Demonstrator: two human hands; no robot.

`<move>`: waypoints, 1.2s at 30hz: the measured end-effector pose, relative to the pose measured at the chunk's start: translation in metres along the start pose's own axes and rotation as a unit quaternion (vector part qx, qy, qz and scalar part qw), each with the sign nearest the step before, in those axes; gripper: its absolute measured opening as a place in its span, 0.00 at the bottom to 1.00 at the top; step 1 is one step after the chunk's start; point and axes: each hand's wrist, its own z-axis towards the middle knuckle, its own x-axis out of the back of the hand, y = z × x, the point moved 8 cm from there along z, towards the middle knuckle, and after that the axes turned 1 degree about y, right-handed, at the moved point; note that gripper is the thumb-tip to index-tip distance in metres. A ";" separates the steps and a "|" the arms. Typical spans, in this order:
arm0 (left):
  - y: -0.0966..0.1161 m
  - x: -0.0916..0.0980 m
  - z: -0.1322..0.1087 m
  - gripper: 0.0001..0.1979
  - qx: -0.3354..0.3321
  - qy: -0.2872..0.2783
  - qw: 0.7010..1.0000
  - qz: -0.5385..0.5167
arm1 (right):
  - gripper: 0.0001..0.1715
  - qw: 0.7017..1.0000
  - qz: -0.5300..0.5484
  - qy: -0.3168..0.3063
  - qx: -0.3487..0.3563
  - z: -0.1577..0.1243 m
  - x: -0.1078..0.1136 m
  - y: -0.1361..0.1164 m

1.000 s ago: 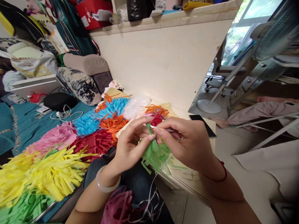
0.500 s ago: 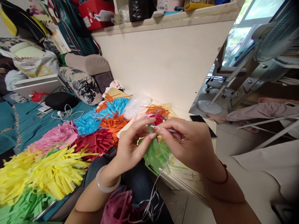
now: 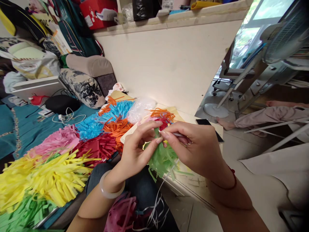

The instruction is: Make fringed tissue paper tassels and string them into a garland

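Observation:
My left hand (image 3: 135, 151) and my right hand (image 3: 193, 148) meet at the middle, both pinching the top of a green fringed paper bundle (image 3: 162, 159) that hangs down between them. My right hand's fingertips also press a thin white stick against the bundle's top, most of it hidden by the fingers. A pale bangle is on my left wrist and a red cord on my right. A thin white string (image 3: 159, 193) trails down from the bundle over my lap.
Piles of fringed paper lie to the left: yellow (image 3: 48, 180), pink (image 3: 56, 141), red (image 3: 96, 148), blue (image 3: 101, 119), orange (image 3: 117, 127). A phone (image 3: 210, 127) lies on the low board. A fan (image 3: 272, 42) and another person's legs (image 3: 267, 114) are at right.
The green bundle has shifted a little between my fingertips and its fringe has turned slightly. Both hands stay in the same place.

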 end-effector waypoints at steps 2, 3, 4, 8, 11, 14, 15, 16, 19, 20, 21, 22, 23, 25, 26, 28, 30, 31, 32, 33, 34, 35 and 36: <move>0.000 0.000 -0.001 0.24 -0.003 -0.004 1.000 0.010 | 0.07 1.000 -0.004 -0.005 -0.001 0.000 -0.002 0.001; 0.001 0.000 -0.001 0.24 -0.006 -0.006 1.000 0.017 | 0.07 1.000 -0.009 -0.006 0.000 0.000 -0.002 0.000; 0.001 -0.001 -0.002 0.24 -0.009 -0.008 1.000 0.023 | 0.07 1.000 -0.013 -0.005 0.001 0.001 -0.001 0.000; 0.001 -0.001 -0.001 0.25 -0.007 -0.012 0.999 0.029 | 0.08 1.000 -0.030 0.001 -0.003 0.001 0.003 -0.001; 0.002 -0.001 0.000 0.25 -0.005 -0.008 1.000 0.018 | 0.09 0.999 -0.033 0.003 -0.004 0.001 0.005 -0.002; 0.002 0.000 0.001 0.24 -0.004 0.001 1.000 0.008 | 0.09 0.999 -0.038 0.003 -0.005 0.000 0.006 -0.002; 0.002 0.000 0.001 0.24 -0.001 0.002 1.000 0.006 | 0.09 0.999 -0.040 0.002 -0.008 0.000 0.006 -0.002; 0.002 0.000 0.001 0.24 0.002 0.001 1.000 0.005 | 0.09 0.999 -0.042 0.001 -0.010 0.000 0.006 -0.001; 0.000 0.000 0.001 0.23 0.011 -0.003 1.000 0.006 | 0.09 0.999 -0.037 0.000 -0.010 0.000 0.007 -0.001; 0.000 0.000 0.001 0.23 0.012 -0.004 1.000 0.006 | 0.09 0.999 -0.034 0.000 -0.009 0.000 0.007 -0.001; 0.000 0.000 0.001 0.23 0.012 -0.004 1.000 0.006 | 0.08 1.000 -0.029 0.002 -0.008 0.000 0.007 -0.001; 0.000 -0.001 0.001 0.23 0.010 -0.005 1.000 0.007 | 0.08 1.000 -0.023 0.003 -0.006 0.000 0.007 -0.001; 0.001 -0.001 0.002 0.23 0.006 -0.004 1.000 0.008 | 0.08 1.000 -0.016 0.004 -0.003 0.001 0.007 -0.001; 0.002 -0.001 0.002 0.22 -0.003 -0.002 1.000 0.012 | 0.09 1.000 -0.003 0.005 0.007 0.001 0.007 -0.002; 0.002 -0.001 0.002 0.22 -0.005 -0.002 1.000 0.014 | 0.09 1.000 0.003 0.005 0.010 0.001 0.007 -0.002; 0.002 -0.002 0.002 0.23 -0.005 -0.005 1.000 0.016 | 0.10 1.000 0.008 0.002 0.009 0.001 0.005 -0.002; 0.002 -0.003 0.001 0.23 -0.007 -0.010 1.000 0.014 | 0.09 1.000 0.009 -0.001 0.000 0.001 0.004 0.000; 0.002 -0.004 0.001 0.23 -0.010 -0.012 1.000 0.013 | 0.09 1.000 0.008 -0.001 -0.005 0.001 0.003 0.001; 0.003 -0.004 0.002 0.24 -0.013 -0.013 1.000 0.013 | 0.09 1.000 0.007 -0.001 -0.007 0.001 0.003 0.001; 0.004 -0.004 0.002 0.24 -0.018 -0.013 1.000 0.018 | 0.09 1.000 0.008 0.000 -0.005 0.001 0.003 0.001; 0.005 -0.004 0.002 0.24 -0.022 -0.014 0.999 0.026 | 0.08 1.000 0.008 0.002 -0.002 0.001 0.003 0.001; 0.007 -0.004 0.002 0.24 -0.027 -0.016 0.999 0.038 | 0.08 1.000 0.008 0.003 0.004 0.002 0.003 0.001; 0.008 -0.004 0.002 0.25 -0.034 -0.019 0.998 0.050 | 0.08 1.000 0.007 0.004 0.010 0.002 0.003 0.001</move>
